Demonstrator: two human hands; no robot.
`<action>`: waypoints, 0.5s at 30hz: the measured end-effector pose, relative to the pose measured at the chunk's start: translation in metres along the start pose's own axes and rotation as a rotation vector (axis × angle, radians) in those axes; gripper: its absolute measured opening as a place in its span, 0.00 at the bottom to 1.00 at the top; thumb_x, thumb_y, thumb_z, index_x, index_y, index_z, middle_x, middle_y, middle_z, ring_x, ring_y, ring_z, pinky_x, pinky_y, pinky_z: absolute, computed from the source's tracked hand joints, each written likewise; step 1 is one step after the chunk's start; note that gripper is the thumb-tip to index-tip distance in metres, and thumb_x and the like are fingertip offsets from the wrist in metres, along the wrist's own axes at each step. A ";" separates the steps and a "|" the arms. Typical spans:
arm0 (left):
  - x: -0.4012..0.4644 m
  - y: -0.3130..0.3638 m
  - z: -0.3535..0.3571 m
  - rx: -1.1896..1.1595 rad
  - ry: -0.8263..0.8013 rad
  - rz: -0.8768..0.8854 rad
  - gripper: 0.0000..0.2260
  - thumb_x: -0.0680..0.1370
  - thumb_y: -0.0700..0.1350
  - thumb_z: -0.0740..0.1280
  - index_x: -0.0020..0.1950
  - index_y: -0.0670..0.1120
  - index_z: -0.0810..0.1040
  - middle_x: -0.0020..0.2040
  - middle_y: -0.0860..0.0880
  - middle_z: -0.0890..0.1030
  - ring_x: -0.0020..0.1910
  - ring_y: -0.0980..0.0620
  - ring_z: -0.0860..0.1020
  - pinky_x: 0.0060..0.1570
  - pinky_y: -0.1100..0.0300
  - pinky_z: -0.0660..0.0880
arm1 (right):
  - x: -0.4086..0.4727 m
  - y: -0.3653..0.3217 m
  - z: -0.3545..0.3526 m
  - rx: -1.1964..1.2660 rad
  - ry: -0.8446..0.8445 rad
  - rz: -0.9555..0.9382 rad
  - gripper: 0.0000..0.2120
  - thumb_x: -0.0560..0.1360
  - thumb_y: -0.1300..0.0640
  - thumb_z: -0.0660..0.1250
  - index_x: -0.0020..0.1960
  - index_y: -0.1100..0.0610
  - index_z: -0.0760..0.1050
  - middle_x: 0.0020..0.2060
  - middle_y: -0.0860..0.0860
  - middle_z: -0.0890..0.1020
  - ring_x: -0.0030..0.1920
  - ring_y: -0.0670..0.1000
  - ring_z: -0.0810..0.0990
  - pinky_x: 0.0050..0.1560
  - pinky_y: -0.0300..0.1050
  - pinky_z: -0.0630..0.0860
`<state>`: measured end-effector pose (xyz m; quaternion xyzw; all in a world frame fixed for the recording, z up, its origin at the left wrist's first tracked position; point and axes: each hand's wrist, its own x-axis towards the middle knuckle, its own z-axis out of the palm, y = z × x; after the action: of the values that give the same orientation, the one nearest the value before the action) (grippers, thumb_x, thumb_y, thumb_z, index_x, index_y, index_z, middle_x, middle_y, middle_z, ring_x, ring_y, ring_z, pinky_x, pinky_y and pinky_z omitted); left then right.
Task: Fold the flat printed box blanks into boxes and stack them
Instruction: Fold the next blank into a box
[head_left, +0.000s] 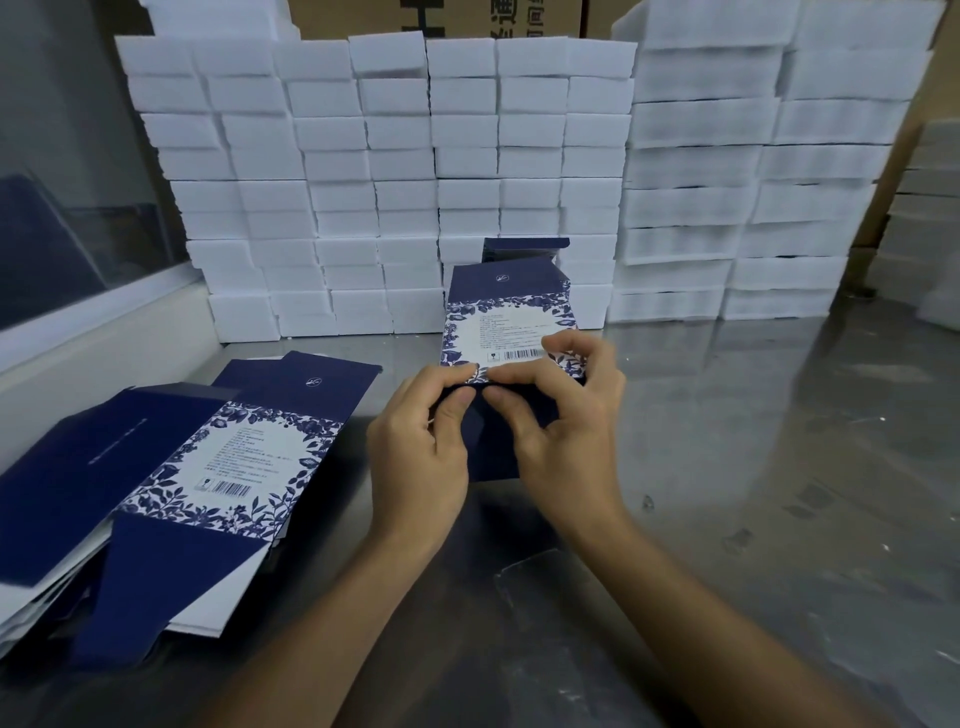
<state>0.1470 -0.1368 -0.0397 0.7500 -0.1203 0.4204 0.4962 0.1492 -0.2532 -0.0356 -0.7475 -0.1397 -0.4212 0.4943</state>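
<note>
I'm working matt printed card, the box, over a glossy, scuffed steel table; rough white foam blocks at twelve o'clock.

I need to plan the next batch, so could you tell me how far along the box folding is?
Early on, it seems. No finished stack of folded boxes is visible. In hand: the left hand and right hand grip one box, working on its near end flap. Left: a pile of flat blanks waits on the table.
</note>
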 end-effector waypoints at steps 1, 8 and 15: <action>0.000 0.000 0.000 0.008 0.002 0.001 0.06 0.79 0.37 0.67 0.53 0.45 0.82 0.45 0.61 0.81 0.44 0.60 0.79 0.46 0.71 0.71 | 0.000 0.001 0.000 -0.007 0.002 -0.011 0.07 0.74 0.61 0.75 0.47 0.50 0.85 0.59 0.48 0.70 0.61 0.55 0.69 0.58 0.21 0.59; 0.007 -0.003 -0.006 0.084 0.057 -0.019 0.06 0.79 0.39 0.67 0.53 0.46 0.81 0.42 0.56 0.81 0.41 0.54 0.78 0.41 0.65 0.71 | -0.001 0.006 0.001 0.057 -0.014 -0.014 0.05 0.76 0.65 0.71 0.52 0.60 0.83 0.56 0.52 0.75 0.61 0.57 0.76 0.63 0.48 0.73; 0.003 -0.004 -0.005 0.100 0.047 -0.042 0.05 0.79 0.40 0.67 0.53 0.47 0.81 0.40 0.58 0.78 0.37 0.57 0.76 0.38 0.72 0.68 | 0.003 0.009 -0.001 0.050 0.011 -0.024 0.05 0.75 0.65 0.73 0.49 0.58 0.84 0.55 0.52 0.74 0.59 0.53 0.76 0.61 0.46 0.74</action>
<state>0.1489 -0.1301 -0.0388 0.7660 -0.0718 0.4330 0.4696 0.1561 -0.2592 -0.0392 -0.7308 -0.1566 -0.4274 0.5087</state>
